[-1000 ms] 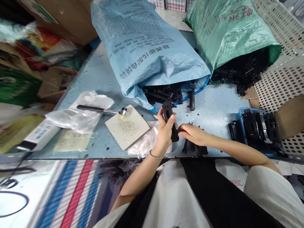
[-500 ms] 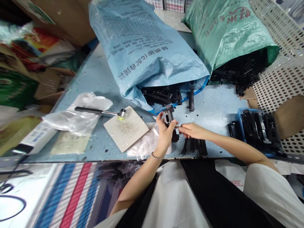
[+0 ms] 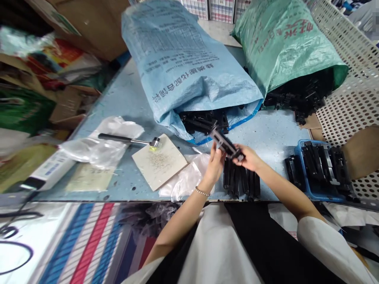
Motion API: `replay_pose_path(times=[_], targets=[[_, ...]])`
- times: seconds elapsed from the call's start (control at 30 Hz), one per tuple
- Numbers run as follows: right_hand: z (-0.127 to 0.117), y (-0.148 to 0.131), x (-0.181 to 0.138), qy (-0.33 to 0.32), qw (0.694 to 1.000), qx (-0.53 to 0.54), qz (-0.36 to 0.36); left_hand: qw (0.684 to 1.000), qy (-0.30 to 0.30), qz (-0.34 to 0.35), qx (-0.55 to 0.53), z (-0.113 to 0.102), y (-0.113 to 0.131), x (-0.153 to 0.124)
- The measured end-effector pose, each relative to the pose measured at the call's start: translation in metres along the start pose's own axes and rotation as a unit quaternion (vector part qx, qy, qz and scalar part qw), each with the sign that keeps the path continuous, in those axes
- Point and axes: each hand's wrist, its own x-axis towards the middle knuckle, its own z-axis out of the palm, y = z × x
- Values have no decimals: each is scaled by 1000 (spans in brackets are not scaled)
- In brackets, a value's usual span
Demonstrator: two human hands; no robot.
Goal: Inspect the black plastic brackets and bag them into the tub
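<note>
A black slotted plastic part (image 3: 224,142) is tilted between my two hands, just in front of the blue bag's mouth. My left hand (image 3: 215,162) is closed on its near left side. The fingers of my right hand (image 3: 248,157) grip its lower right end. Beneath my hands, several long black parts (image 3: 241,179) lie side by side at the table's front edge. More black parts (image 3: 204,121) fill the mouth of the blue woven bag (image 3: 189,71).
A hammer (image 3: 130,139) rests across a pale square board (image 3: 160,163) and clear plastic wrap (image 3: 103,146) on the left. A green bag (image 3: 290,47) of black parts stands at the back right. A blue basket (image 3: 324,193) with black parts sits at the right edge.
The part in my left hand has swung from upright to slanting, and my right hand has come onto its lower end. The loose part before the blue bag no longer shows there.
</note>
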Motion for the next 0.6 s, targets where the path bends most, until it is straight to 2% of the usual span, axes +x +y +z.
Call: replay_pose_path(times=[0.03, 0.07, 0.1, 0.13, 0.2, 0.27, 0.3, 0.37, 0.5, 0.53, 0.6], targets=[[6, -2, -14, -34, 999, -18, -24, 998, -15, -22, -53, 5, 12, 2], [9, -5, -25, -32, 996, -63, -60, 995, -30, -41, -87, 9, 22, 2], [9, -9, -33, 3, 986, -129, -108, 993, -42, -54, -101, 13, 30, 0], [6, -14, -38, 57, 965, -199, -162, 992, -52, -63, -101, 16, 36, -4], [-4, -24, -38, 148, 898, -316, -267, 989, -84, -89, -82, 21, 43, -15], [-15, -32, -31, 162, 842, -389, -337, 980, -125, -134, -75, 26, 43, -28], [-18, -34, -27, 150, 825, -413, -355, 975, -138, -156, -77, 28, 41, -33], [-19, -36, -22, 131, 825, -422, -353, 974, -129, -172, -76, 32, 39, -39], [-8, -33, -27, 118, 894, -331, -278, 985, -48, -149, -70, 30, 41, -32], [-3, -31, -32, 106, 895, -327, -285, 985, -33, -147, -80, 27, 43, -28], [8, -24, -43, 69, 860, -366, -349, 984, -14, -145, -99, 21, 47, -21]])
